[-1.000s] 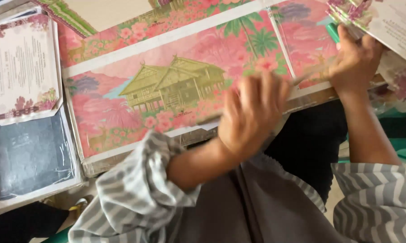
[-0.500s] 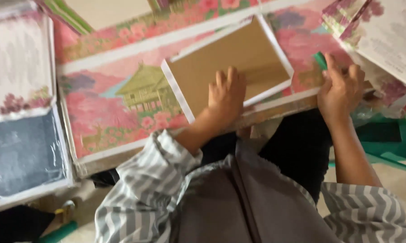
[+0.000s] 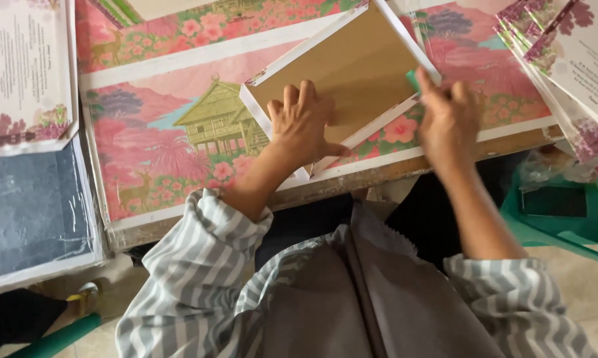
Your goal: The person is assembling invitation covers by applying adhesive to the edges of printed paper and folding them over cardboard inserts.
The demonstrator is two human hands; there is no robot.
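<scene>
Left hand (image 3: 303, 122) pressed flat, fingers spread, on brown white-edged rectangular card (image 3: 345, 66) lying on pink floral printed sheet (image 3: 179, 142). Right hand (image 3: 448, 116) curled around small green tool (image 3: 413, 79) at card's right edge. Smoothing step, by appearance; next stroke needs firm hold-down.

The brown board (image 3: 352, 66) under the left hand (image 3: 302, 126) looks like matt cardboard, with a smooth white paper edge. The big sheet (image 3: 173, 132) below it is printed paper, pink and flowery, and a bit shiny. The table edge (image 3: 392, 174) looks like rough, worn wood. The dark sheet (image 3: 27, 212) at the side is glossy (maybe wrapped in clear plastic). The striped sleeves (image 3: 199, 258) are soft cloth.
</scene>
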